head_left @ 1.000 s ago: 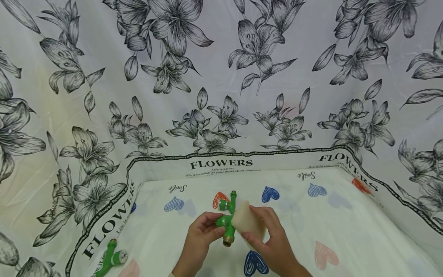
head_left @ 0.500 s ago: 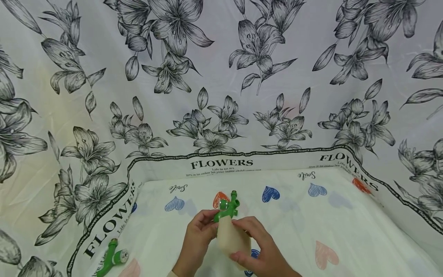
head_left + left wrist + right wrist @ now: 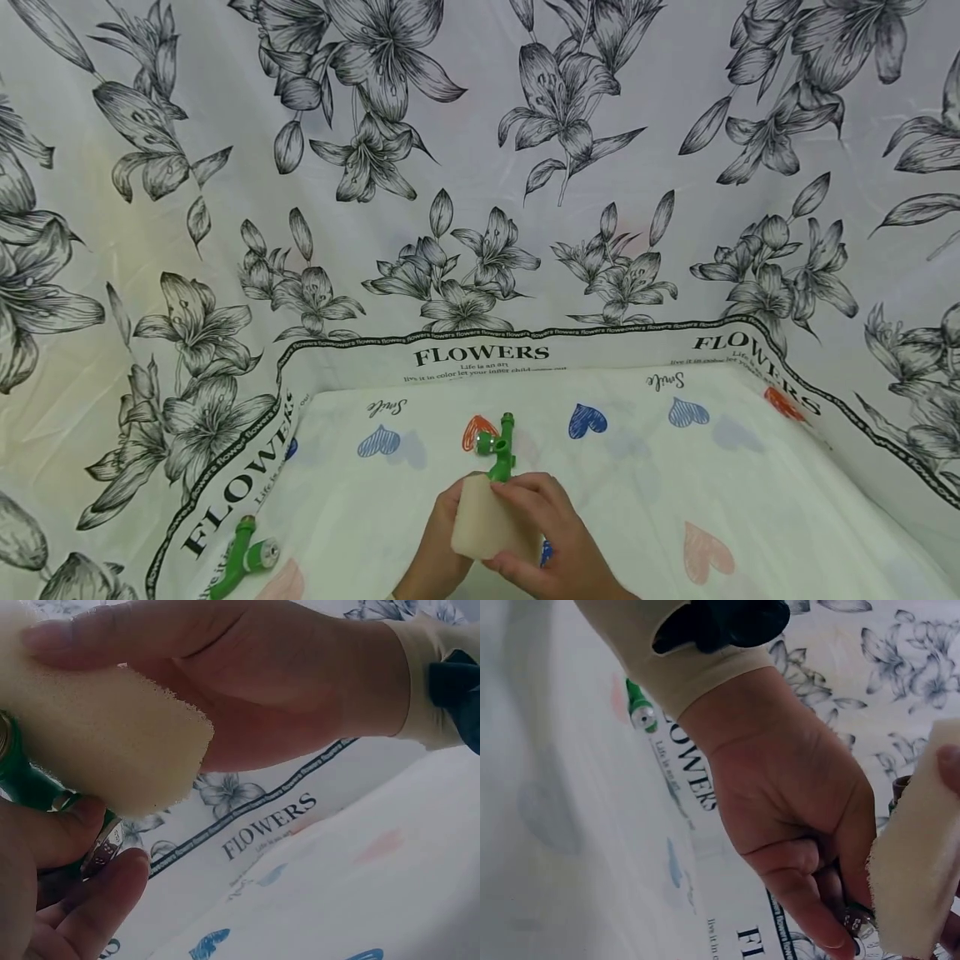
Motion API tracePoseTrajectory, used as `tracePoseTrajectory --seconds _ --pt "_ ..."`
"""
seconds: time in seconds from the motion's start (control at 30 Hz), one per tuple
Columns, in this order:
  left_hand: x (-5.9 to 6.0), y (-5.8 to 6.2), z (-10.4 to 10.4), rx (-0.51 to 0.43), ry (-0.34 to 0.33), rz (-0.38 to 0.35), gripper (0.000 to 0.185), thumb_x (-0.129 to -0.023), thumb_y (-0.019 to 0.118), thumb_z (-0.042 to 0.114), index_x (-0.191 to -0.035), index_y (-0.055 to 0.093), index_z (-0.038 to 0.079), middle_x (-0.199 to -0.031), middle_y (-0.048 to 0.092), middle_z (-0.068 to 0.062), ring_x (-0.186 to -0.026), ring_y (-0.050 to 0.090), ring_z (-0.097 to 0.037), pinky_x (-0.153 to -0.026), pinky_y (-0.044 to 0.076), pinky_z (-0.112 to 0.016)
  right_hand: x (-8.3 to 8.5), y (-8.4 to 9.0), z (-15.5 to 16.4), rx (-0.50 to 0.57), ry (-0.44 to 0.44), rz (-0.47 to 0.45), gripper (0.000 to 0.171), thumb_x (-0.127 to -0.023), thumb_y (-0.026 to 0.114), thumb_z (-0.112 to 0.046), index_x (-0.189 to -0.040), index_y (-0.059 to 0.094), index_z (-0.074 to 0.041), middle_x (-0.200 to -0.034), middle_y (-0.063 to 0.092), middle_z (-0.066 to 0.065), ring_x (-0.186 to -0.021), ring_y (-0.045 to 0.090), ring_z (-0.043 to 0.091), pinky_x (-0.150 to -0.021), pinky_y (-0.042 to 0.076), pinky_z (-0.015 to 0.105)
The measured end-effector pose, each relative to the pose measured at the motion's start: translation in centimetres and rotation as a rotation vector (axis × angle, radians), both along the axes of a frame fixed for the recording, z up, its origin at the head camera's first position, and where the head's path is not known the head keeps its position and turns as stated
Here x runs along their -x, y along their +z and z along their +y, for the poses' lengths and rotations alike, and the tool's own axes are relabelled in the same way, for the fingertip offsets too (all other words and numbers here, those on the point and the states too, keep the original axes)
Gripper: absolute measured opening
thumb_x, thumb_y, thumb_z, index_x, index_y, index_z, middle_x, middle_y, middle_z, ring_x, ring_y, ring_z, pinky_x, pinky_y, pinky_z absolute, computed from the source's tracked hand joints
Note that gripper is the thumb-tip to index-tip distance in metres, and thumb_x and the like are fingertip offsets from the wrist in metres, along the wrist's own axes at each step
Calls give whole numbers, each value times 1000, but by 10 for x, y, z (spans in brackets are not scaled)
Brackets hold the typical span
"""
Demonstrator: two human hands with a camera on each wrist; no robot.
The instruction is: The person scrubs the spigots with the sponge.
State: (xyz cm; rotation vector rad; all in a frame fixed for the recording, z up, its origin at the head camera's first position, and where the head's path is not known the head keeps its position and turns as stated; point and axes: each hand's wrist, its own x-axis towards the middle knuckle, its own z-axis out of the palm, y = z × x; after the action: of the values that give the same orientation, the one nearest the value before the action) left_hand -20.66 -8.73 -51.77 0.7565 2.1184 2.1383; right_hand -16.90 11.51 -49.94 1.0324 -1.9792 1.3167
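We start nearest the camera. In the head view the right hand (image 3: 547, 533) holds a cream sponge block (image 3: 487, 527), thumb and fingers curled round its edges, and lays it flat against the lower part of a green tap fitting (image 3: 501, 446). The left hand (image 3: 438, 546) sits just left of and partly beneath the sponge; the left wrist view shows its fingers (image 3: 90, 900) curled round the green body and the metal threaded end (image 3: 105, 844) of the fitting, so we read both hands as closed on their objects, neither spread wide.

The relation that matters is axial. The fitting's long axis runs away from the person, roughly straight up the head view, with the threaded end toward the wrists and the spout end standing clear beyond the sponge. The sponge covers the near half from the right and above, touching the fitting, so any stroke would run along that axis. The right hand is nearer the exposed far end. How much of the fitting lies under the sponge we cannot tell exactly, as the block hides it.

Further out, a second green fitting (image 3: 243, 554) lies well apart to the left on the heart-printed surface (image 3: 712, 467). Beyond that, a flower-printed backdrop cloth (image 3: 480, 167) rises behind, lettered FLOWERS along its border
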Motion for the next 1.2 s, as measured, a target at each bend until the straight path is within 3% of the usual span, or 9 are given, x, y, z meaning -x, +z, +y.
tracePoseTrajectory --seconds 0.1,0.23,0.5,0.73,0.83,1.0,1.2 --pt "0 1 2 3 39 -39 35 -95 76 -6 -130 67 -9 -110 74 -3 -96 67 -12 -82 58 -25 1 0 0 -27 -66 31 63 -99 85 -30 -153 59 -9 -138 56 7 -121 57 22 -95 57 32" --pt "-1 4 4 25 50 -117 41 -95 78 -6 -135 68 -6 -114 74 -8 -100 66 -16 -85 56 -27 2 3 4 -44 -139 2 65 -97 88 -26 -154 59 -12 -137 56 5 -121 56 22 -94 57 33" --pt "-5 10 7 -70 -91 -249 35 -101 78 4 -132 65 -5 -118 73 -18 -102 76 -32 -88 64 -43 8 5 12 -43 -312 -171 76 -88 91 -10 -155 59 -26 -137 55 -7 -121 57 17 -94 61 45" --pt "-9 17 8 -30 -80 -266 28 -99 80 6 -121 67 -3 -111 75 -20 -98 77 -35 -87 64 -42 17 6 16 -6 -423 -276 69 -90 93 -13 -151 63 -25 -134 58 -9 -120 59 16 -89 63 50" --pt "-9 17 7 -15 -82 -263 28 -98 81 7 -122 68 -2 -110 75 -20 -95 78 -33 -86 65 -42 18 6 19 20 -436 -308 68 -90 92 -14 -151 63 -24 -133 58 -8 -120 60 18 -91 63 53" --pt "-8 17 7 -22 -86 -260 30 -98 82 6 -123 69 -3 -110 76 -20 -95 78 -32 -87 64 -41 18 5 20 38 -387 -332 64 -94 89 -18 -152 62 -23 -133 58 -9 -121 60 19 -95 60 54" --pt "-5 14 5 -29 -99 -267 28 -99 81 6 -122 68 -5 -110 76 -19 -93 77 -29 -86 65 -41 16 1 19 33 -332 -351 59 -97 87 -26 -151 62 -28 -132 57 -13 -117 60 16 -94 61 44"
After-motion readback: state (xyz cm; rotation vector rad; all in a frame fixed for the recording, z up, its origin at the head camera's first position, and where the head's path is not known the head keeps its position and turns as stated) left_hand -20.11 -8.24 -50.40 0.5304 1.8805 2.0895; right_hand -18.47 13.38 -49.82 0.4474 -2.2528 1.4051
